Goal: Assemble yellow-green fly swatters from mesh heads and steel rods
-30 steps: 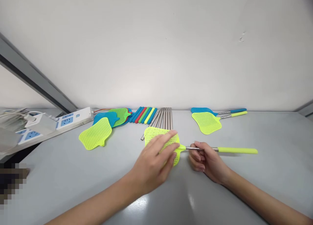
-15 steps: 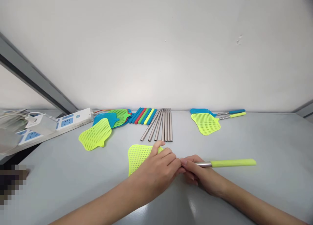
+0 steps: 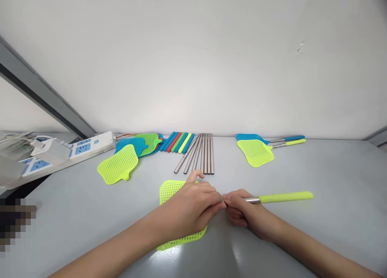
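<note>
My left hand (image 3: 195, 209) is closed at the neck of a yellow-green fly swatter head (image 3: 169, 191), covering much of its perforated face. Beside it, fingertips nearly touching, my right hand (image 3: 248, 213) grips a metal rod (image 3: 253, 200) that ends in a yellow-green handle sleeve (image 3: 286, 196) pointing right. The joint between head and rod is hidden by my fingers. Further back lie several bare metal rods (image 3: 208, 153) and a row of coloured handle sleeves (image 3: 177, 142).
Loose swatter heads (image 3: 117, 165) in yellow-green, blue and green lie at the left, near a white power strip (image 3: 90, 145) with cables. Two complete swatters, blue (image 3: 250, 138) and yellow-green (image 3: 255, 153), lie at the back right by the wall.
The swatter head has turned, so its lower edge now shows below my left forearm. My left fingers have shifted on the neck, and the handle end has moved slightly left and up.
</note>
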Demonstrator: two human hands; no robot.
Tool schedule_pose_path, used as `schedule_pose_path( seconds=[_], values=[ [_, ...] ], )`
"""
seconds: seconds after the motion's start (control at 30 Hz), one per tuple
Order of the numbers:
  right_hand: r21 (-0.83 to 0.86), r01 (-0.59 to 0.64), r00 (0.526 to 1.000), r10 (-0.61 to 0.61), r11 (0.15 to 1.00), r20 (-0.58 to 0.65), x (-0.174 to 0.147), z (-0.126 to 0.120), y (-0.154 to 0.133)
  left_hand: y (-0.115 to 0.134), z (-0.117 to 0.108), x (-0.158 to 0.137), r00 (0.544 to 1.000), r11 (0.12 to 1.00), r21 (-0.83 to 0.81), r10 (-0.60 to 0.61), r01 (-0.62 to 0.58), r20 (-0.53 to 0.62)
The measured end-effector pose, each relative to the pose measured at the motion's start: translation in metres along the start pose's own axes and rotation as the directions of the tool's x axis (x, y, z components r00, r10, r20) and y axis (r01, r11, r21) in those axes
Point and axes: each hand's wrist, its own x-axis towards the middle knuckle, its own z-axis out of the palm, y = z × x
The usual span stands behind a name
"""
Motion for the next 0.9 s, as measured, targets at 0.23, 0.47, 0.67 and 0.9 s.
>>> schedule_pose_path(
  seconds=[0.23,0.47,0.67,0.9],
  values=[
    [0.017,0.012,1.0,-0.012,1.0,-0.01,0.001,0.0,-0.001,-0.006,-0.006,0.001,0.999,0.998,-0.068,-0.001,0.004,0.047],
    [0.02,0.018,0.999,-0.018,1.0,-0.032,0.001,-0.001,-0.002,-0.013,-0.011,-0.001,0.997,0.993,-0.114,0.023,-0.014,0.074],
    [0.04,0.004,0.999,-0.002,0.999,-0.048,0.001,-0.003,-0.006,-0.021,-0.015,-0.003,0.994,0.995,-0.103,0.027,-0.016,0.105],
    [0.042,-0.018,0.999,0.02,0.999,-0.048,0.001,-0.005,-0.007,-0.024,-0.012,-0.004,0.994,0.997,-0.073,0.019,-0.011,0.106]
  ],
)
